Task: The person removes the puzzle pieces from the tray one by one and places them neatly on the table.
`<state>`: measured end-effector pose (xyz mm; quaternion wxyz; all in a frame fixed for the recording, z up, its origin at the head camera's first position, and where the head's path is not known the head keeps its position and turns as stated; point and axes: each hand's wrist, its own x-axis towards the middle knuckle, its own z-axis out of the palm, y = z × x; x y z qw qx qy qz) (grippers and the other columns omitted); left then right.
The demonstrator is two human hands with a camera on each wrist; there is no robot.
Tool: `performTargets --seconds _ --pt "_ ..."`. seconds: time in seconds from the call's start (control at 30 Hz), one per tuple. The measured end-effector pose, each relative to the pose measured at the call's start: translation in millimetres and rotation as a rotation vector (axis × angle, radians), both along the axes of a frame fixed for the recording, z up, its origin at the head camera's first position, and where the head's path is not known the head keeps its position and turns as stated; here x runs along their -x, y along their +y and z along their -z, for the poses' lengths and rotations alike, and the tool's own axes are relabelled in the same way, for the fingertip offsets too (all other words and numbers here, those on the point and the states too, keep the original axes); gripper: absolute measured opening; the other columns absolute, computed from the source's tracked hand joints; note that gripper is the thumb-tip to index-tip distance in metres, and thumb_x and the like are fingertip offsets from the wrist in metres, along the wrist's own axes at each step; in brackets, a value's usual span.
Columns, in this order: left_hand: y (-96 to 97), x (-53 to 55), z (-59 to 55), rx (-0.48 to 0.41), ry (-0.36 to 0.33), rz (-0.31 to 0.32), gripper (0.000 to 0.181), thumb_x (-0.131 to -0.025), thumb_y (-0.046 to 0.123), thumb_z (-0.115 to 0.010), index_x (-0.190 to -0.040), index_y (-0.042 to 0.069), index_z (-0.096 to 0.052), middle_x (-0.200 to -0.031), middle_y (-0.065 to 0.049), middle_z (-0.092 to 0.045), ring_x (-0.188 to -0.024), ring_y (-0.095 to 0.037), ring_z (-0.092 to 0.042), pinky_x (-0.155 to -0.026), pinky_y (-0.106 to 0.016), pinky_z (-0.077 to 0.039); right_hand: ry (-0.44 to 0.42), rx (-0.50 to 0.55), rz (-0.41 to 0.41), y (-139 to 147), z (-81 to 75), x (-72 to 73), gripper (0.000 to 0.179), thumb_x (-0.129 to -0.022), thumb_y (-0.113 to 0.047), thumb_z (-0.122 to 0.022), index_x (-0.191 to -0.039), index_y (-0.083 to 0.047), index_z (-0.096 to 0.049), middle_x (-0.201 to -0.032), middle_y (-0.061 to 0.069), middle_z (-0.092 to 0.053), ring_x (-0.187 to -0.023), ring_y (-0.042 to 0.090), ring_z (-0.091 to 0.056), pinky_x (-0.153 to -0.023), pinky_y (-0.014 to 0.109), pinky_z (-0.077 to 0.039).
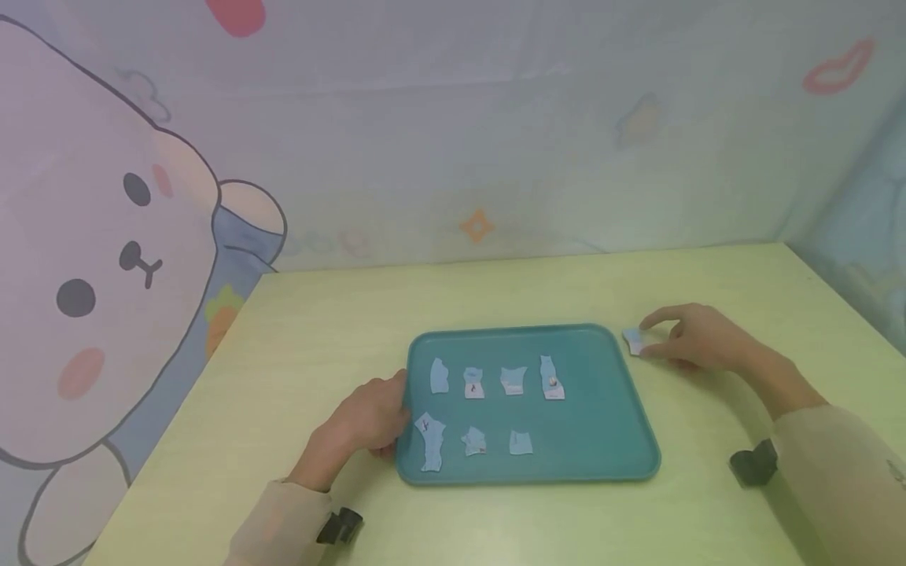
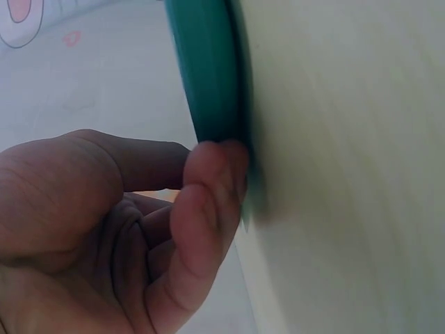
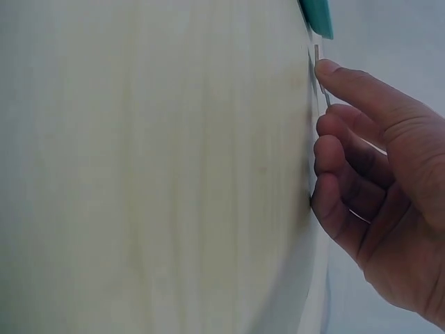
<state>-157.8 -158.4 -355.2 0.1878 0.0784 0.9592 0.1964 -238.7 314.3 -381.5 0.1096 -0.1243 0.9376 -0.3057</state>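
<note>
A teal tray (image 1: 609,440) lies flat on the table. My left hand (image 1: 371,413) grips its left rim, and in the left wrist view the thumb and curled fingers (image 2: 198,229) close on the tray's edge (image 2: 208,69). Right of the tray, my right hand (image 1: 701,338) pinches a small pale blue and white torn paper piece (image 1: 632,341) between thumb and index finger. Edge-on, that piece (image 3: 318,59) looks thin in the right wrist view, with the other fingers (image 3: 341,209) curled beneath. More torn pieces lie on the tray: several in the upper row, including a tall one (image 1: 549,379), and three below.
The pale yellow-green table (image 1: 538,519) extends around the tray on all sides. Behind it hangs a light curtain (image 1: 425,157) with printed shapes, and a large cartoon animal (image 1: 106,196) fills the left side. Dark wrist devices (image 1: 753,464) sit by both sleeves.
</note>
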Motion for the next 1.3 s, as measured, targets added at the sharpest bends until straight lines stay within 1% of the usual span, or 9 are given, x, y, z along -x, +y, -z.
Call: performTargets --seconds 0.23,0.5,0.63,0.77,0.93,1.1,1.23,1.3 --pt "-1.5 -0.9 1.6 -0.008 0.005 -0.005 0.045 -0.103 0.001 -0.05 -0.147 -0.009 -0.043 -0.071 -0.01 -0.061 -0.048 -0.018 -0.063 -0.049 -0.031 -0.052 0.011 0.005 -0.003 -3 0.6 -0.8 0.052 -0.093 -0.036 -0.081 -0.132 -0.005 -0.067 -0.057 -0.002 -0.054 -0.052 0.012 -0.05 -0.052 0.028 -0.043" --pt "-2.9 -4.2 4.3 -0.007 0.001 -0.008 0.047 -0.103 0.001 -0.05 -0.148 -0.008 -0.042 -0.073 -0.011 -0.061 -0.049 -0.018 -0.063 -0.049 -0.031 -0.052 -0.014 -0.008 0.002 -6 1.9 -0.3 0.054 -0.092 -0.038 -0.082 -0.132 -0.005 -0.067 -0.057 -0.003 -0.053 -0.052 0.013 -0.05 -0.052 0.028 -0.043" --pt "-3.7 -5.4 5.3 -0.016 0.006 -0.004 0.044 -0.102 0.0 -0.05 -0.145 -0.009 -0.044 -0.072 -0.01 -0.061 -0.048 -0.018 -0.063 -0.048 -0.031 -0.052 -0.014 -0.016 -0.003 -6 2.0 -1.2 0.058 -0.092 -0.038 -0.082 -0.135 -0.004 -0.065 -0.058 -0.002 -0.054 -0.053 0.013 -0.05 -0.052 0.028 -0.043" --pt "-4.1 -5.8 5.5 -0.02 0.007 -0.001 0.043 -0.102 0.0 -0.049 -0.144 -0.008 -0.045 -0.07 -0.01 -0.062 -0.047 -0.018 -0.063 -0.048 -0.031 -0.052 0.01 -0.023 -0.006 -5 -0.5 -4.4 0.062 -0.092 -0.039 -0.082 -0.139 -0.003 -0.063 -0.059 -0.002 -0.054 -0.054 0.013 -0.051 -0.053 0.029 -0.044" --pt "-3.6 -5.2 2.9 -0.003 0.009 0.002 0.049 -0.103 0.001 -0.05 -0.15 -0.01 -0.04 -0.07 -0.01 -0.061 -0.048 -0.018 -0.063 -0.049 -0.031 -0.052 0.052 0.015 -0.008 -14 -12.5 -13.8 0.062 -0.09 -0.041 -0.084 -0.139 -0.008 -0.065 -0.062 -0.002 -0.054 -0.055 0.013 -0.05 -0.055 0.03 -0.046" --pt "-4.4 -4.4 1.3 -0.003 0.013 0.011 0.049 -0.103 0.0 -0.049 -0.15 -0.01 -0.04 -0.069 -0.011 -0.062 -0.048 -0.018 -0.064 -0.049 -0.031 -0.052 0.061 0.083 -0.022 -35 -30.5 -28.1 0.056 -0.09 -0.034 -0.085 -0.137 -0.01 -0.067 -0.07 0.004 -0.062 -0.057 0.016 -0.056 -0.056 0.031 -0.049" --pt "-4.9 -3.5 0.8 -0.001 0.011 0.013 0.048 -0.102 0.0 -0.048 -0.149 -0.009 -0.041 -0.069 -0.011 -0.062 -0.047 -0.018 -0.063 -0.049 -0.031 -0.052 0.076 0.125 -0.033 -51 -38.1 -39.4 0.051 -0.089 -0.03 -0.086 -0.134 -0.011 -0.07 -0.073 0.007 -0.065 -0.06 0.017 -0.06 -0.057 0.03 -0.05" --pt "-4.9 -3.4 -0.5 0.003 0.011 0.015 0.048 -0.102 0.0 -0.048 -0.148 -0.009 -0.041 -0.07 -0.011 -0.062 -0.048 -0.018 -0.064 -0.049 -0.031 -0.052 0.091 0.135 -0.049 -58 -40.5 -45.8 0.049 -0.089 -0.028 -0.086 -0.132 -0.011 -0.071 -0.073 0.005 -0.064 -0.061 0.017 -0.06 -0.056 0.03 -0.05"
